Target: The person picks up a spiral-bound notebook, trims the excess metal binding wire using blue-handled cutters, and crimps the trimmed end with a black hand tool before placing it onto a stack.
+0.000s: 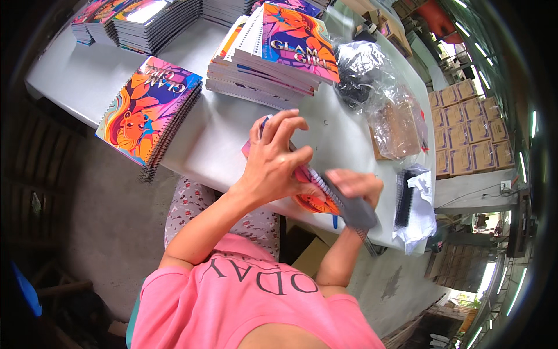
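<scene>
Over the near edge of the table, my left hand [276,160] is closed on a small colourful notebook [325,203], thumb on its cover near the spine. A row of coil loops runs along that spine. Beside it, my right hand [354,185] is smeared by motion, over a dark grey, smooth object [357,212] that lies against the spine. Whether the fingers grip this grey object cannot be made out. Past its lower end, a dark wire coil [371,247] sticks out. Much of the notebook is hidden under my left hand.
To the left stands a stack of coil-bound notebooks [148,110]. Farther off is a taller pile of notebooks [267,70], with more stacks [154,26] at the back left. Clear plastic wrap [378,87], black coils [402,200] and crumpled white paper [421,212] lie at the right.
</scene>
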Motion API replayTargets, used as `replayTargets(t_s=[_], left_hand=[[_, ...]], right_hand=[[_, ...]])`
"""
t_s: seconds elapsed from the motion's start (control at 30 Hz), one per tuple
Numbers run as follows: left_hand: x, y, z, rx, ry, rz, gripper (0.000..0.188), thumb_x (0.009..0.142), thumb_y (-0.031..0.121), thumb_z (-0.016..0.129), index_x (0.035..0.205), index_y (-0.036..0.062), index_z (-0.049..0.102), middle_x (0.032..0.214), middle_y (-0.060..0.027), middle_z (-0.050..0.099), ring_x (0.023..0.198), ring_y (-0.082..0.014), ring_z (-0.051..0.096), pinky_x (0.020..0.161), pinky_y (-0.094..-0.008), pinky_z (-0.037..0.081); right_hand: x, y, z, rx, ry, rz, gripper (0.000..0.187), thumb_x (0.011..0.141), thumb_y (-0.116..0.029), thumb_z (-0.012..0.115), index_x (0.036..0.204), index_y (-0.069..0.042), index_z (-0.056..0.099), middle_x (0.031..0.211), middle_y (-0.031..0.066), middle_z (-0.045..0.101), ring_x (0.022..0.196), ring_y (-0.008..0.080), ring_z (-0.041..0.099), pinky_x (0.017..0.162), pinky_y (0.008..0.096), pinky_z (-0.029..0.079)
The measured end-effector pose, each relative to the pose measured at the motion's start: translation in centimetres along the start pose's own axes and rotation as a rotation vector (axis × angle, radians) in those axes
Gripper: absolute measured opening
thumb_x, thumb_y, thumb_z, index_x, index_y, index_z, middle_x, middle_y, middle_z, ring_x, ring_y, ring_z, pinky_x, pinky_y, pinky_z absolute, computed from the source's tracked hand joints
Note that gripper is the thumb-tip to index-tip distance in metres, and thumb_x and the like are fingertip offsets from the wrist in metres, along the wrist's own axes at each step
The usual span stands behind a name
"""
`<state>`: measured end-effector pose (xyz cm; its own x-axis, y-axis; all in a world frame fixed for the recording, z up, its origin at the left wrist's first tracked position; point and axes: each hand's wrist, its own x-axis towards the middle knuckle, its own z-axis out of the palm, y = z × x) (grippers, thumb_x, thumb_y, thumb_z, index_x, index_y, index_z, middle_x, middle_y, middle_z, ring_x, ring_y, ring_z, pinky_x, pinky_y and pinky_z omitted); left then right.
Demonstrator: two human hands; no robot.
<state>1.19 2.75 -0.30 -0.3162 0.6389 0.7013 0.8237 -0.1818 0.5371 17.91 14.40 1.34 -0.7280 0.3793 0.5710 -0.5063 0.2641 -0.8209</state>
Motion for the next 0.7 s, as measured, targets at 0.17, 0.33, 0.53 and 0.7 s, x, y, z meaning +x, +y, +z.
replayTargets(t_s=[0.17, 0.33, 0.53, 0.7], left_hand=[[-0.1, -0.7, 0.1, -0.001, 0.060, -0.030, 0.057, 0.041, 0.048, 0.082, 0.072, 0.0097, 0.055, 0.116, -0.0109, 0.043, 0.123, -0.0348, 0.036, 0.091, -0.0497, 0.033], [0.1, -1.1, -0.1, -0.073, 0.083, -0.031, 0.060, 0.040, 0.048, 0.084, 0.073, 0.0078, 0.055, 0.117, -0.0142, 0.040, 0.119, -0.0379, 0.037, 0.088, -0.0470, 0.037], [-0.6, -1.0, 0.1, -0.195, 0.108, -0.159, 0.063, 0.038, 0.046, 0.087, 0.077, 0.0079, 0.055, 0.116, -0.0157, 0.037, 0.101, -0.0334, 0.043, 0.080, -0.0451, 0.041], [-0.8, -1.9, -0.4, -0.354, 0.118, -0.254, 0.063, 0.039, 0.038, 0.091, 0.082, 0.0083, 0.055, 0.116, -0.0148, 0.032, 0.093, -0.0278, 0.044, 0.070, -0.0395, 0.044]], right_hand=[[1.2, 0.4, 0.1, -0.062, 0.045, 0.054, 0.009, 0.075, -0.007, 0.068, 0.079, 0.000, 0.067, 0.091, 0.0230, 0.067, 0.087, 0.0315, 0.066, 0.081, 0.0459, 0.051], [1.8, 0.6, -0.5, -0.503, 0.157, 0.401, 0.008, 0.075, -0.006, 0.069, 0.081, -0.001, 0.068, 0.089, 0.0249, 0.066, 0.087, 0.0322, 0.067, 0.080, 0.0464, 0.052], [0.6, 1.3, 0.9, -0.210, 0.200, 0.327, 0.021, 0.069, 0.004, 0.065, 0.089, 0.003, 0.069, 0.091, 0.0220, 0.067, 0.083, 0.0278, 0.067, 0.079, 0.0379, 0.052], [2.0, 1.3, 0.9, -0.384, -0.035, 0.332, 0.025, 0.067, 0.009, 0.063, 0.091, 0.001, 0.069, 0.091, 0.0168, 0.068, 0.083, 0.0242, 0.067, 0.077, 0.0321, 0.052]])
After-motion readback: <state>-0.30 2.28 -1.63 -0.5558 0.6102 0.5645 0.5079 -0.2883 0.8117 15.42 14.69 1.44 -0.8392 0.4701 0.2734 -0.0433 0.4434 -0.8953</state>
